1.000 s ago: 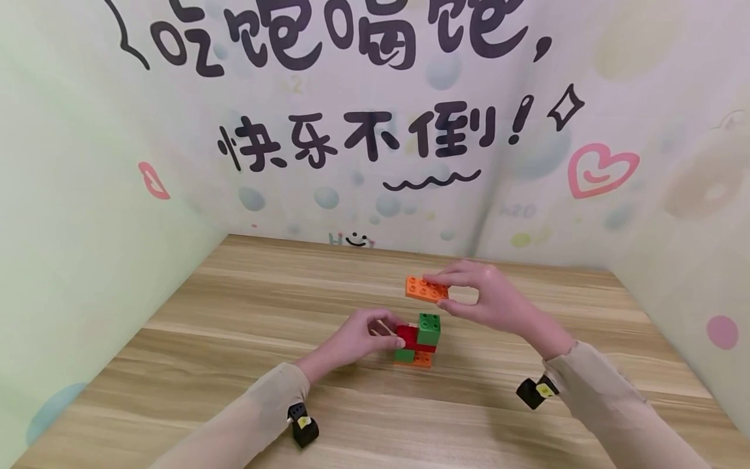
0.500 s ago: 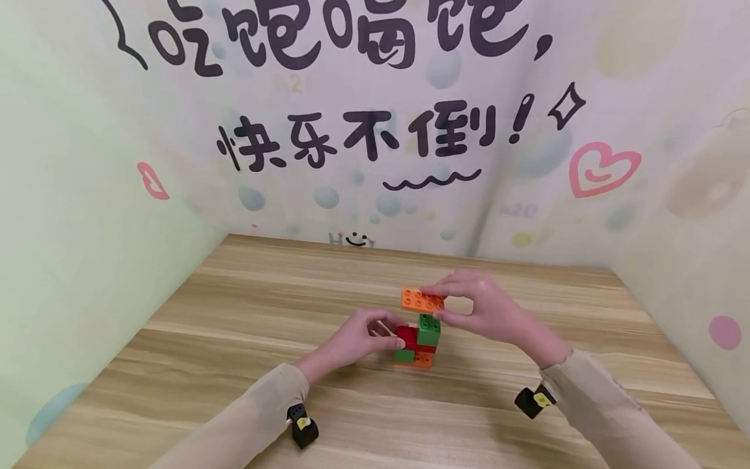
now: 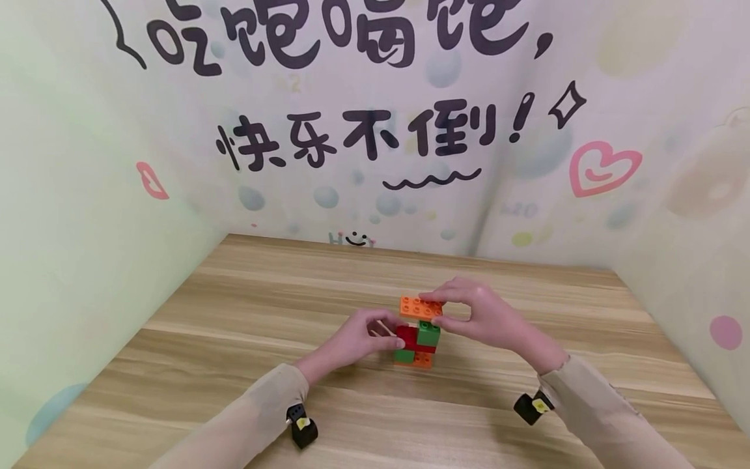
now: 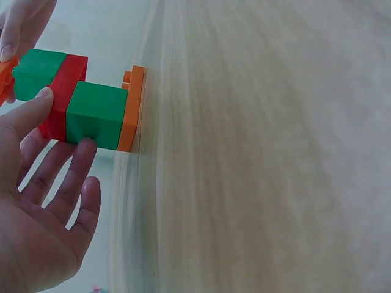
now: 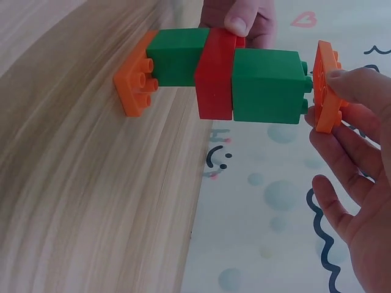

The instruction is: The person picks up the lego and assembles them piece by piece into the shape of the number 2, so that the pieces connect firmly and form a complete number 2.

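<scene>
A stack of toy building bricks stands on the table: an orange plate [image 5: 129, 85] at the bottom, a green brick [image 4: 96, 116], a flat red plate [image 5: 215, 79], and an upper green brick [image 5: 269, 85]. My left hand [image 3: 355, 339] pinches the red plate from the left, its thumb on the near side. My right hand [image 3: 489, 319] pinches a second orange plate [image 3: 419, 308] between thumb and fingers. In the right wrist view that plate sits right at the studs of the upper green brick, slightly tilted; whether they touch I cannot tell.
The wood-grain table [image 3: 263, 286] lies under both arms. A white printed cloth [image 3: 328, 195] with black characters hangs behind it, with pale walls at both sides. A small black camera [image 3: 301, 426] is strapped to the left wrist, and another camera [image 3: 532, 408] to the right.
My right hand has come down and slightly left with the orange plate, from above the stack to the top of the upper green brick. The left hand keeps its place on the red plate.
</scene>
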